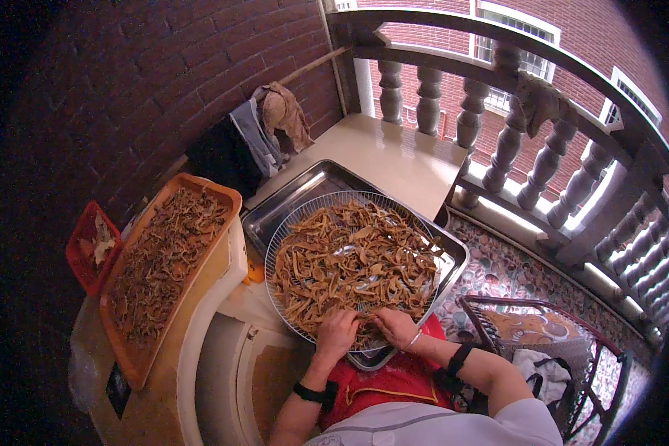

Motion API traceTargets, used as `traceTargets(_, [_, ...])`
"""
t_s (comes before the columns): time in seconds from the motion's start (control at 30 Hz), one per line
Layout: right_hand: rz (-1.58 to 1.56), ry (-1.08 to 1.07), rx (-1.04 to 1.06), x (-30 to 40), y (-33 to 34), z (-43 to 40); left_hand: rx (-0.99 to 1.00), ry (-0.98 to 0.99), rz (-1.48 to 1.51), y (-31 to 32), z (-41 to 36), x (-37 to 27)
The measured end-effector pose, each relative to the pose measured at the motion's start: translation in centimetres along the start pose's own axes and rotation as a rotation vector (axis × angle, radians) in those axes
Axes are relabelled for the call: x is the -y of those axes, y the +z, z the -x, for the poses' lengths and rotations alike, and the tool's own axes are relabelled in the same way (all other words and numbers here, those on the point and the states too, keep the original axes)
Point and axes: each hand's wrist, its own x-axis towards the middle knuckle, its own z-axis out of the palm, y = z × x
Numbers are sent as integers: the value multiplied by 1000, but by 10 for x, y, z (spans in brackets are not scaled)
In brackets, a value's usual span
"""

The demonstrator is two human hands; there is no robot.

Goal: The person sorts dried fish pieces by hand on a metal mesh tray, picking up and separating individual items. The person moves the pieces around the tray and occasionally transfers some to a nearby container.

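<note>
A round wire rack [275, 301] sits on a rectangular stainless steel tray [274, 214]. Curled brown strips of dried food [357, 256] cover most of the rack. At its near rim, my left hand [339, 333] is beside my right hand [396, 327], fingertips bent and almost meeting. Between them they seem to pinch a small dried strip [366, 315]; the fingers partly hide it. More strips lie just beneath both hands.
To the left, an orange plastic tray [235, 196] holds shredded dried pieces, next to a small red basket [76, 266]. Behind the rack is a cream tabletop [387, 159]. A folding chair [541, 323] stands at right, below the balustrade [471, 103]. Cloths [284, 114] hang by the brick wall.
</note>
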Motion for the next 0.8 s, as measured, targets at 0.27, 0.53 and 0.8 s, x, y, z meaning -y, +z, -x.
traceTargets(0.27, [60,24,89,2,-5,-2,2,30,-14,5,-1,6])
traceTargets(0.53, [21,-2,-33,3,0,0,64,-20,21,-2,-1,0])
traceTargets(0.8, [-25,0,-28,2,-1,0,67,13,43,-5,1,-2])
